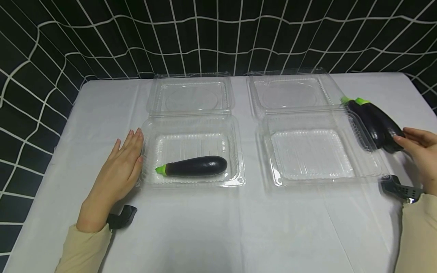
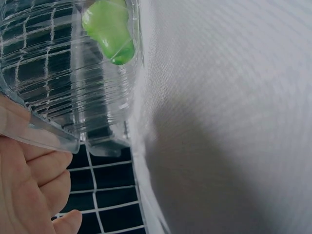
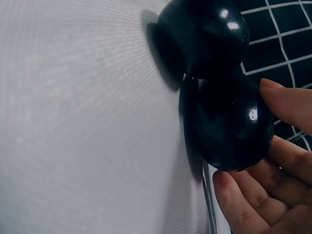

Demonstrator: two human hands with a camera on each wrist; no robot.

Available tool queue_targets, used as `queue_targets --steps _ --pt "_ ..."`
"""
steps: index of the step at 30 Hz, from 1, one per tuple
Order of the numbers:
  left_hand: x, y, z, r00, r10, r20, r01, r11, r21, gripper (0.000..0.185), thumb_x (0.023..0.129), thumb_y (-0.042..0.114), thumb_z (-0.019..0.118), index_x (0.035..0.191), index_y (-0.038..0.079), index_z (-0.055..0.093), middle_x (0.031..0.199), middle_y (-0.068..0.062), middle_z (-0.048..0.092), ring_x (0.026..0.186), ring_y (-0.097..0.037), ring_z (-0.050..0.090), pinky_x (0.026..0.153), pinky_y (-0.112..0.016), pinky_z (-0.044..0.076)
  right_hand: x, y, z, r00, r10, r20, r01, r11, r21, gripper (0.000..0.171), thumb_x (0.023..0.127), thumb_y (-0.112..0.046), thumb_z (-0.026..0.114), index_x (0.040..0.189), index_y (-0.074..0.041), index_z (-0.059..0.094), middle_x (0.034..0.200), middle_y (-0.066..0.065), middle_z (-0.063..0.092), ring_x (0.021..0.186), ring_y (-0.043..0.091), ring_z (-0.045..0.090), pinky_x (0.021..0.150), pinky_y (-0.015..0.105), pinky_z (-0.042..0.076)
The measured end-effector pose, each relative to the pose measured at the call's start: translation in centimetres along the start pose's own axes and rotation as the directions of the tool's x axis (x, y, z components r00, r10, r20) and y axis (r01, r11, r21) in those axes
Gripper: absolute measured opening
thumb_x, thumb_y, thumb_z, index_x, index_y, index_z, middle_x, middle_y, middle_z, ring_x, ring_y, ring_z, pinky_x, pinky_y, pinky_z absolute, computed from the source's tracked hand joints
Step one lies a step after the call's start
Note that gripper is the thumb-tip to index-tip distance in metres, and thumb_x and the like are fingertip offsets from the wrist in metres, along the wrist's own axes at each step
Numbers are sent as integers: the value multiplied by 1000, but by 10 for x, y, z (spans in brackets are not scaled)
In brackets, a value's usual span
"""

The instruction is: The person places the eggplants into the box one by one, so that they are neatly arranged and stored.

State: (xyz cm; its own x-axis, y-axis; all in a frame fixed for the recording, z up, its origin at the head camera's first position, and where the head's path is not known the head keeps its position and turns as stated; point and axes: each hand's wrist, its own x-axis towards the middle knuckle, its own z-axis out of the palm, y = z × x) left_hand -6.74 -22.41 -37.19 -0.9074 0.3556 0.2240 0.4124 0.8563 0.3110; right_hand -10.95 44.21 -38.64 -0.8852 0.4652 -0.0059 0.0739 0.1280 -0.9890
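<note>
My left hand (image 1: 117, 170) lies with straight fingers along the left side of a clear plastic clamshell container (image 1: 235, 178). In the left wrist view its fingers overlap the container's rim (image 2: 58, 141). Inside lies one dark eggplant (image 1: 196, 166), its green stem end pointing left. At the far right, two more eggplants rest side by side. My right hand (image 1: 423, 149) grips the blunt end of the outer eggplant (image 1: 385, 123), thumb and fingers around it in the right wrist view. The inner eggplant (image 3: 204, 39) lies against it.
A second clear clamshell container (image 1: 280, 178) stands at centre right with its lid (image 1: 290, 94) folded back and nothing inside. The left container's lid (image 1: 191, 94) is also laid back. White cloth (image 1: 205, 227) covers the table; a black, white-lined grid backdrop (image 1: 225, 38) rises behind it.
</note>
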Motion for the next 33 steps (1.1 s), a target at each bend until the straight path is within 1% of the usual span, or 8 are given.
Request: queue_targets --steps 4,7,10,14,21,24,28,33 --pt "0 0 0 1000 2 -2 -2 1000 0 51 99 12 41 143 -12 31 150 -23 29 141 -33 23 116 -47 11 2 2 -1 1000 7 17 -7 1000 2 38 83 10 63 82 -28 69 73 -19 63 62 -8 58 53 4 45" --pt "0 0 0 1000 4 -2 -4 1000 0 51 99 12 41 142 -12 31 150 -23 29 141 -33 23 116 -47 11 2 2 -1 1000 13 5 -12 995 -99 39 85 6 63 81 -33 65 73 -22 61 62 -9 56 53 4 44" --pt "0 0 0 1000 4 -3 -4 1000 0 51 99 12 41 142 -12 31 150 -24 29 140 -33 24 116 -47 11 1 1 1 1000 24 -20 -28 978 -208 38 86 0 63 82 -37 61 73 -25 58 62 -11 53 53 3 42" --pt "0 0 0 1000 6 -7 -6 1000 0 51 99 12 41 142 -12 31 149 -24 29 140 -34 25 116 -48 12 2 1 2 998 44 -50 -55 963 -263 35 87 -4 63 83 -38 58 74 -26 55 63 -10 51 53 3 40" --pt "0 0 0 1000 10 -8 -10 1000 -2 51 99 12 41 142 -12 30 150 -24 29 140 -34 24 116 -47 11 9 10 -4 996 44 -76 -65 955 -290 28 87 -10 67 89 -37 60 76 -28 55 67 -11 51 53 3 40" --pt "1 0 0 1000 6 -5 -6 1000 -1 51 99 12 41 143 -12 30 150 -23 29 140 -33 24 116 -48 12 12 13 -6 996 42 -73 -60 961 -270 28 87 -9 68 88 -37 61 75 -28 57 67 -10 52 53 3 41" --pt "0 0 0 1000 4 -5 -4 1000 -2 51 99 12 41 143 -12 30 150 -23 29 140 -33 24 115 -48 12 15 16 -10 998 29 -59 -41 979 -202 31 86 -4 67 85 -35 63 74 -26 60 66 -10 54 54 3 42" --pt "0 0 0 1000 6 -11 -6 1000 -6 51 99 11 42 143 -12 31 150 -23 29 140 -33 24 116 -48 12 24 26 -18 997 3 -71 -16 982 -189 30 86 -5 68 87 -35 65 75 -26 61 67 -9 55 55 3 43"
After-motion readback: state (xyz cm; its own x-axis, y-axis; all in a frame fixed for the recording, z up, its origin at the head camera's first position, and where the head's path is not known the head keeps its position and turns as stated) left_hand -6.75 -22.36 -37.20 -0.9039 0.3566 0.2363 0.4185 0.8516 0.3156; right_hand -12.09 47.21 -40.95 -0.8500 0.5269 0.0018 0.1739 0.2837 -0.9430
